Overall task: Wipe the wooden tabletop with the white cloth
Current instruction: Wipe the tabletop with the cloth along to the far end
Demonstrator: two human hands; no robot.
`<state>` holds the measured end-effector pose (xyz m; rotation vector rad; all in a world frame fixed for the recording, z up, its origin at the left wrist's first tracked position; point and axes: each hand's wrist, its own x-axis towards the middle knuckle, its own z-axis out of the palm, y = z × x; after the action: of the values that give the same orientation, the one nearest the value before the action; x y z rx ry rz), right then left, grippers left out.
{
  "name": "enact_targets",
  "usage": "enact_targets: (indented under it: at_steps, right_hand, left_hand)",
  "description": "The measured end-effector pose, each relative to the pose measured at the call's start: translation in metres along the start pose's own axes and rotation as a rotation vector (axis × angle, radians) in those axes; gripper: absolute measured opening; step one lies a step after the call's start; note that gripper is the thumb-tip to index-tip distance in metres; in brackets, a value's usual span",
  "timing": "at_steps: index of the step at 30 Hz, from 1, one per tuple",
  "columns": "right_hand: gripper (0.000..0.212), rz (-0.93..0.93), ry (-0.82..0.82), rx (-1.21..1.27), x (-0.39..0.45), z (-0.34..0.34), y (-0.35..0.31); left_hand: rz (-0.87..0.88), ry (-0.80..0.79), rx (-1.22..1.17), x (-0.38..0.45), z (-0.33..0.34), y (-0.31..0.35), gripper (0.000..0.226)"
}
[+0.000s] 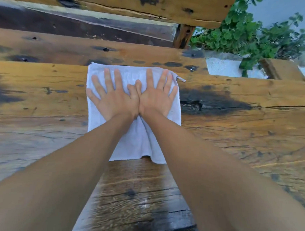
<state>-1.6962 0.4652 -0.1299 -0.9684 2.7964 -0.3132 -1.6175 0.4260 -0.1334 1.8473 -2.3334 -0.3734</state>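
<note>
Where planks meet, cloth [133, 135] underhand.

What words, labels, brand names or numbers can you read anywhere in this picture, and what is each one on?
There is no readable text.
The white cloth has a small tab at its far right corner, too small and blurred to show any print.
The wooden tabletop, the left hand, the right hand and the green plant bear no writing.

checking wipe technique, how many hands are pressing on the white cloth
2: the left hand lies flat on the left half of the white terry cloth, the right hand flat on its right half, thumbs touching.
</note>
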Motion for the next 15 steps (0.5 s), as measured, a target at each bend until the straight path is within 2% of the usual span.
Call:
enact_targets:
  at_steps: [6,15]
  right_hand:
    - [0.061,-0.012,0.005,-0.043,0.027,-0.003,-0.003]
    - [0.066,-0.202,-0.053,-0.118,-0.013,-0.015,0.019]
  left_hand:
    - [0.012,0.013,-0.005,0.023,-0.002,0.016,0.069]
    - [0.091,-0.003,-0.019,-0.016,-0.002,0.005,0.067]
